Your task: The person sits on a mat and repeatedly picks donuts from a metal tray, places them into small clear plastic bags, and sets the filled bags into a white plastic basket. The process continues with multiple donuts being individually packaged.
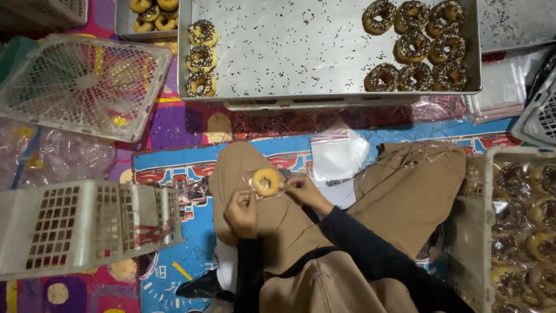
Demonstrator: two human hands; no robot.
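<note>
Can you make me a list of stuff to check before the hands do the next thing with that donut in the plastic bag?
1. Donut inside its clear bag: ok, plastic shows around it.
2. Left hand gripping the bag: ok.
3. Right hand pinching the bag edge: ok.
4. Bag sealed: cannot tell.
5. More donuts waiting on the metal tray: ok.
6. Room in the white crate of bagged donuts: cannot tell.
</note>
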